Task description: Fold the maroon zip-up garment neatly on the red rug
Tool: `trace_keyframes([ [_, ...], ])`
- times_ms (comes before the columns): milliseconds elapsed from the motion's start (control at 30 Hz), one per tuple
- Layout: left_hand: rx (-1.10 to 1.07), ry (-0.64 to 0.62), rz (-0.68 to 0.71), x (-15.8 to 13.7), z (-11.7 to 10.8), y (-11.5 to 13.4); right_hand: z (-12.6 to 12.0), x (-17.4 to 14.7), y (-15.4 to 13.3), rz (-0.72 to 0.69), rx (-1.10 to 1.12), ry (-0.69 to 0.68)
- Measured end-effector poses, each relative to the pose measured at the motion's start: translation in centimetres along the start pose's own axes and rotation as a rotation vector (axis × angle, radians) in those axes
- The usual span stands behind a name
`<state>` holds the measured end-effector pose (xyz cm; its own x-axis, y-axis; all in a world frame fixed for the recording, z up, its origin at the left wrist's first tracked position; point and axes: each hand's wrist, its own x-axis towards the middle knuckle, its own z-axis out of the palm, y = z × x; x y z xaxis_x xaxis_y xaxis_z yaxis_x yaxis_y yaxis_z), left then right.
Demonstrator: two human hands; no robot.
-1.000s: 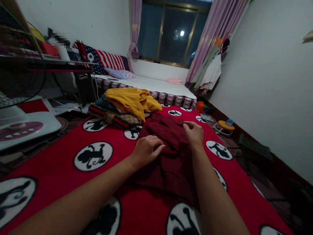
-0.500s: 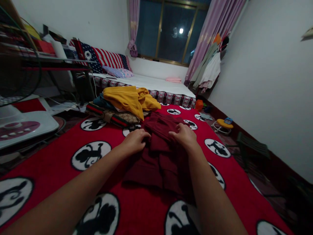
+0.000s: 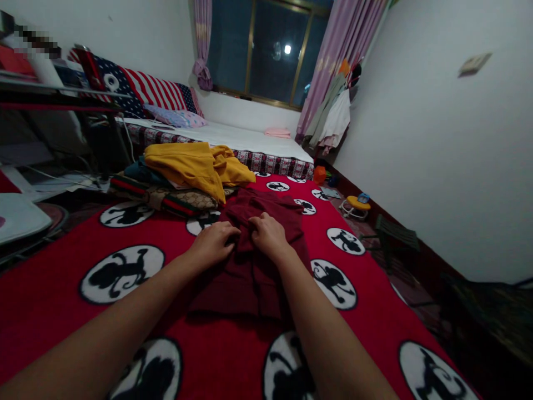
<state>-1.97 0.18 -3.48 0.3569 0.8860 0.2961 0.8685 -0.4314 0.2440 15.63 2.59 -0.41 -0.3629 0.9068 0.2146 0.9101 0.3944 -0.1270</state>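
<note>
A dark maroon garment point(image 3: 250, 289), which looks like a sweatshirt, lies spread out on the red blanket point(image 3: 350, 344), its wide lower hem towards me and its upper part bunched and wrinkled. At its left side my left hand point(image 3: 215, 243) has its fingers curled down onto the cloth. Close by on the right, my right hand point(image 3: 268, 236) pinches a fold of the same garment between thumb and fingers. Only a small gap separates the two hands. Just beyond them, yellow clothing point(image 3: 183, 164) is heaped on a patterned brown piece with green-red stripes point(image 3: 183, 201).
A second bed point(image 3: 245, 136) with a white cover stands under the window. On the left is a cluttered desk point(image 3: 62, 97). Along the right wall are a yellow stool point(image 3: 358, 204) and a dark folding stool point(image 3: 393, 236). Clothes point(image 3: 333, 119) hang beside the curtain.
My right hand has moved left, closer to my left hand, drawing the garment's right side inward and shifting its folds. The whole view has swung to the right.
</note>
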Motion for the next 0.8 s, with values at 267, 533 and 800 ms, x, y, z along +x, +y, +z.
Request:
trace_keyframes([
  [267,-0.007,0.024,0.017,0.0,0.6,-0.3,-1.7,0.4,1.8,0.137,0.178,0.19],
  [533,-0.096,0.093,-0.018,-0.1,-0.2,0.4,-3.1,0.6,5.1,0.055,0.424,-0.141],
  [800,-0.181,0.229,0.003,0.3,-1.3,1.8,-1.0,1.0,4.3,-0.07,0.23,-0.143],
])
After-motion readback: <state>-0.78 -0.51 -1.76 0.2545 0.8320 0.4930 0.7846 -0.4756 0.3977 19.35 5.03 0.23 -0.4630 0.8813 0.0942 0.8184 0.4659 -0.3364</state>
